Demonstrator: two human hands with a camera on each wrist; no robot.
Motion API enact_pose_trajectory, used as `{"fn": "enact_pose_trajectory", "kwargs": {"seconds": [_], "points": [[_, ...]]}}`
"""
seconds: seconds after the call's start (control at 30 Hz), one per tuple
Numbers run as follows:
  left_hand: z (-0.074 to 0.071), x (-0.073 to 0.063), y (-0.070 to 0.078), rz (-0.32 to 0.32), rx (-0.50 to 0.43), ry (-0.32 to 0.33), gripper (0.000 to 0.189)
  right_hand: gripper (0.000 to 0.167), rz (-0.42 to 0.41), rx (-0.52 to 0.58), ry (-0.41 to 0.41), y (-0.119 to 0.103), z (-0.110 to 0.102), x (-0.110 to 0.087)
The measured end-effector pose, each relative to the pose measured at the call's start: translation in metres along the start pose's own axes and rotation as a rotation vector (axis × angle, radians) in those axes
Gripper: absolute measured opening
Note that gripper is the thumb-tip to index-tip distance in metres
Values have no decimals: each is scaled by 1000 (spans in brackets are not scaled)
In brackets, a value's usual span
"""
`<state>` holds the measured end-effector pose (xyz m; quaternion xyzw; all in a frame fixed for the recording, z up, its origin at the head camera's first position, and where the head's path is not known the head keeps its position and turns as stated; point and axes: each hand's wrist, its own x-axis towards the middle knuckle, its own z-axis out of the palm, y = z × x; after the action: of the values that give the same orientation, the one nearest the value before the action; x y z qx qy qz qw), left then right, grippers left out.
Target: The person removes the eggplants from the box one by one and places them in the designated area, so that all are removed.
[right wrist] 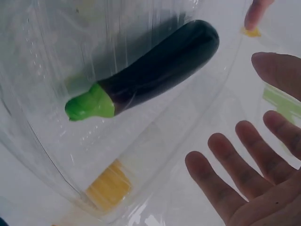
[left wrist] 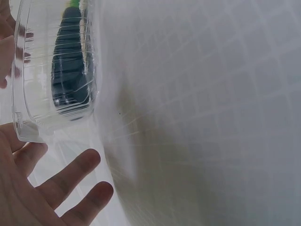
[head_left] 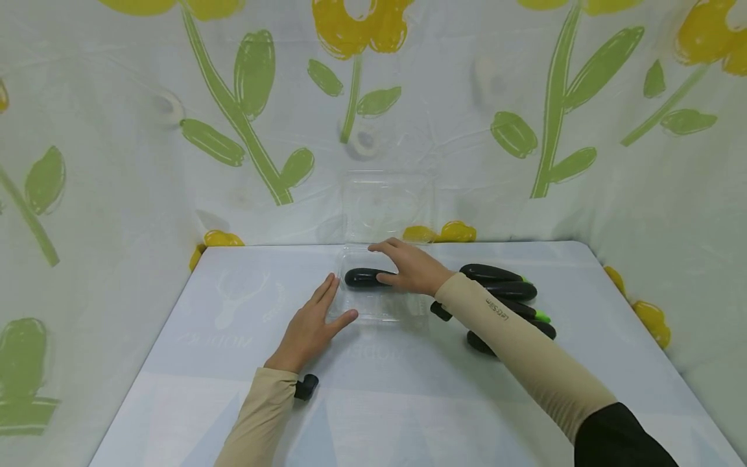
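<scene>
A dark eggplant (head_left: 363, 278) with a green cap (right wrist: 91, 104) lies inside a clear plastic container (head_left: 373, 312) at the back middle of the table. The container's clear lid (head_left: 388, 206) stands raised behind it. My left hand (head_left: 310, 332) is at the container's left side, fingers spread, with fingertips right at the rim in the left wrist view. Over the container's right part reaches my right hand (head_left: 415, 267), its fingers extended and apart. The right wrist view shows a gap between those fingers and the eggplant (right wrist: 162, 70); nothing is in that hand.
Right of the container, several more eggplants (head_left: 511, 290) lie in a loose row, partly covered by the right sleeve (head_left: 513, 337). A flower-printed curtain (head_left: 443, 130) hangs close behind the white table (head_left: 233, 350) and along both sides.
</scene>
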<state>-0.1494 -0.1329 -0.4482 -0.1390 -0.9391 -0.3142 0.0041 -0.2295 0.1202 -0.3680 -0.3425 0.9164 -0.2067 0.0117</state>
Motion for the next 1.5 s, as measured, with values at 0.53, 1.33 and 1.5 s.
{"fn": "enact_pose_trajectory", "kwargs": {"seconds": [0.53, 1.33, 1.5], "points": [[1, -1, -3, -13, -8, -15, 93, 52, 11, 32, -176, 4, 10, 39], [0, 2, -3, -5, -4, -9, 92, 40, 7, 8, -292, 6, 26, 44], [0, 1, -3, -4, -1, -7, 90, 40, 32, 40, -308, 8, 29, 45]]}}
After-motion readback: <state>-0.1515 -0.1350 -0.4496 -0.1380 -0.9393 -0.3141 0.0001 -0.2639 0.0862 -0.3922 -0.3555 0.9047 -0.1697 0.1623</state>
